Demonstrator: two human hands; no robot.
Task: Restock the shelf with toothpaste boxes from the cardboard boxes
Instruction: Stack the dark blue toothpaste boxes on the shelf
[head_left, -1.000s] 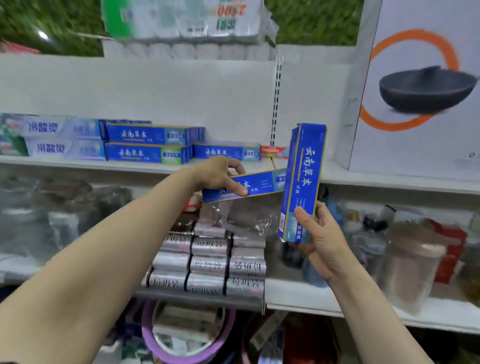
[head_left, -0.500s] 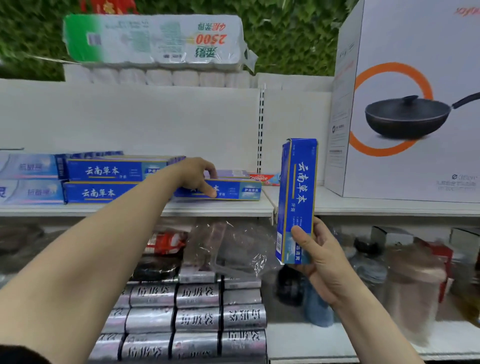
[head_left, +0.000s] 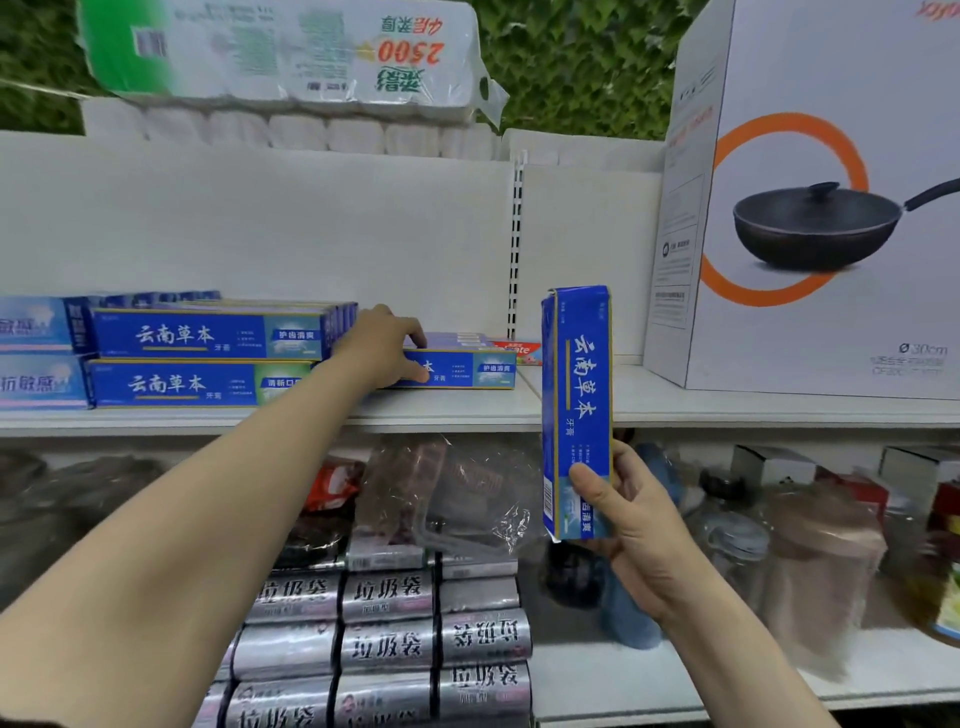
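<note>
My left hand (head_left: 384, 338) grips the left end of a blue toothpaste box (head_left: 467, 370) that lies flat at the front of the white shelf (head_left: 457, 410). Left of it stand two stacked rows of matching blue toothpaste boxes (head_left: 208, 358). My right hand (head_left: 631, 514) holds another blue toothpaste box (head_left: 576, 405) upright by its lower end, in front of the shelf edge. No cardboard box is in view.
A large white frying-pan carton (head_left: 810, 208) fills the shelf's right side. A red toothpaste box (head_left: 519, 351) lies at the back. Pale blue toothpaste boxes (head_left: 36, 353) sit far left. Tissue packs (head_left: 280, 52) rest on top. Silver bag rolls (head_left: 384, 644) and jars (head_left: 821, 551) occupy the lower shelf.
My left hand carried its blue box up from mid-air and set it flat on the shelf beside the stacks. My right hand kept its box upright and hardly moved.
</note>
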